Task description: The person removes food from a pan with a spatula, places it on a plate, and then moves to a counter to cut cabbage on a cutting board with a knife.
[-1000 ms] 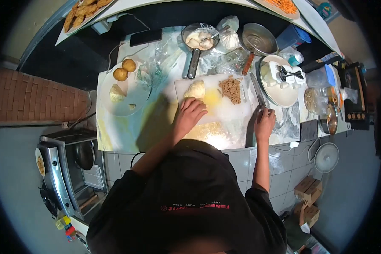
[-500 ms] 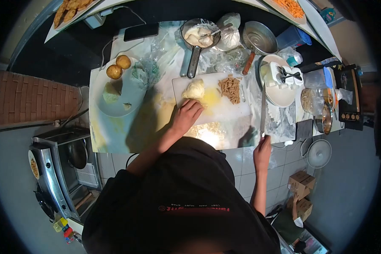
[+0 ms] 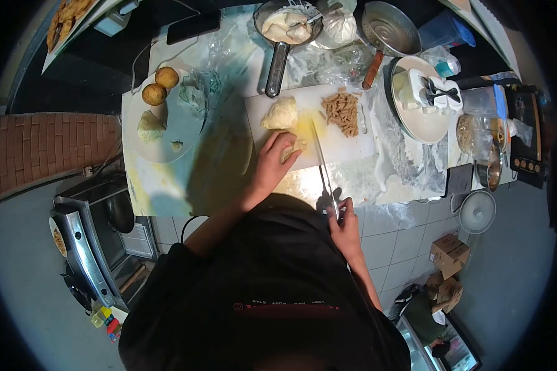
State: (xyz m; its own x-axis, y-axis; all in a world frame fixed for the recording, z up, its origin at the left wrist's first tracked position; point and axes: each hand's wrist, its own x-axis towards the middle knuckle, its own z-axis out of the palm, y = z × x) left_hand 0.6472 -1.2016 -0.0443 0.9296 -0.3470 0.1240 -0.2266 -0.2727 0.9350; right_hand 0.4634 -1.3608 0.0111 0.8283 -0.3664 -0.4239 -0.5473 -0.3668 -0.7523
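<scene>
My left hand (image 3: 273, 164) rests on the white cutting board (image 3: 346, 146), its fingers curled round a smaller pale yellow piece (image 3: 295, 150) that looks like cabbage. Just beyond the fingertips sits a larger pale yellow cabbage chunk (image 3: 281, 114). In my right hand (image 3: 345, 230), near the table's front edge, is the handle of a long knife (image 3: 322, 159). Its blade points away from me over the board, to the right of the smaller piece and apart from it. A pile of brown strips (image 3: 341, 114) lies on the board's right side.
At left, a plate (image 3: 161, 151) bears two round brown items and cabbage bits. Behind the board stand a pan of white mixture (image 3: 278, 68) and an empty metal pan (image 3: 387, 31). Plates (image 3: 424, 127) are stacked at right. Another person (image 3: 424, 315) handles a box at lower right.
My right hand has brought the knife leftward from beside the plates to over the board. My left hand now grips a smaller piece, separate from the larger chunk. The whole view has shifted slightly.
</scene>
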